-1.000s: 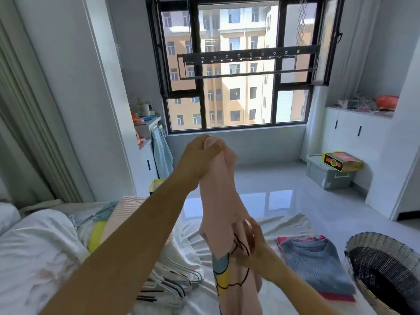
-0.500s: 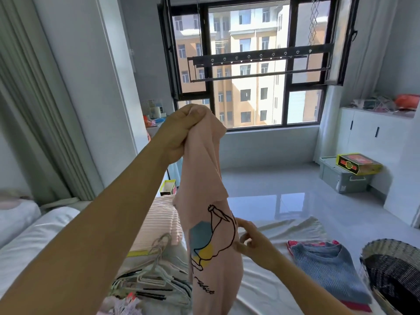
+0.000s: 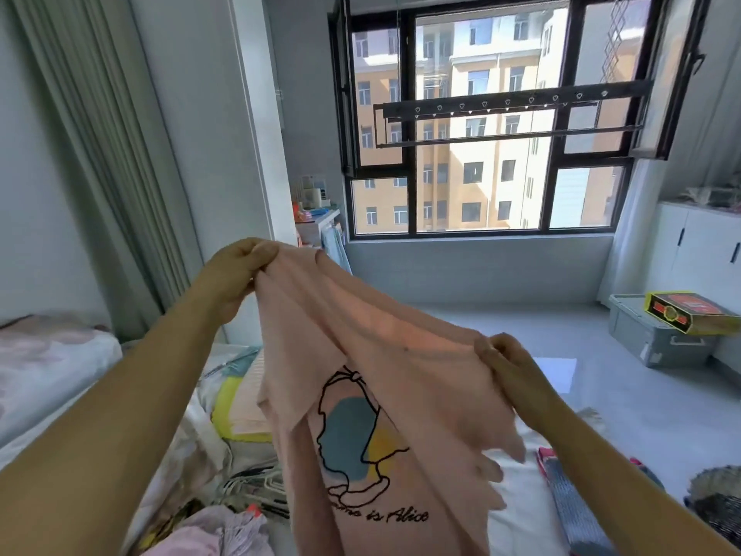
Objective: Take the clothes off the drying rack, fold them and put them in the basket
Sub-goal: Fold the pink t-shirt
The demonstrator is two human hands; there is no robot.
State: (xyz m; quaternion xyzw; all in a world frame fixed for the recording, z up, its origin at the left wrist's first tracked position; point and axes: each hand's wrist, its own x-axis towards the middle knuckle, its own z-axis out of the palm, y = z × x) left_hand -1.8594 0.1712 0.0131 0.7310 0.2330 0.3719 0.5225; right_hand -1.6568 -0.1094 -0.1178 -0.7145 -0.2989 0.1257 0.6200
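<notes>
Head camera view: a pink T-shirt (image 3: pixel 401 355) hangs in mid-air in front of the person, stretched between both hands above the bed (image 3: pixel 52 375). The left hand (image 3: pixel 236 278) is higher, and its grip is closed tight on a bunched corner of the cloth, with the fingertips buried in the folds. The right hand (image 3: pixel 505 367) is lower and nearer, pinching the shirt's upper edge; its fingertips are also tucked under the fabric. The front print faces the camera: a line-drawn head with blue and yellow patches. A fold covers the start of the lettering below it, so only "me is Alice" can be read. The bottom of the picture cuts off the shirt's hem.

Behind the shirt lie wire hangers (image 3: pixel 256 483), partly hidden by it, beside a striped cloth (image 3: pixel 240 411) with a yellow edge. A pale pink garment (image 3: pixel 216 531) is crumpled at the lower left. To the right, a grey-blue sweater (image 3: pixel 569 503) lies flat, mostly covered by the right forearm. The basket (image 3: pixel 717 499) shows only as a dark woven edge, cut off at the picture's right side.

Farther off, the drying rack (image 3: pixel 513 104) hangs bare across the window. A grey storage box (image 3: pixel 649 339) stands on the floor with a yellow carton (image 3: pixel 689 313) on its lid.
</notes>
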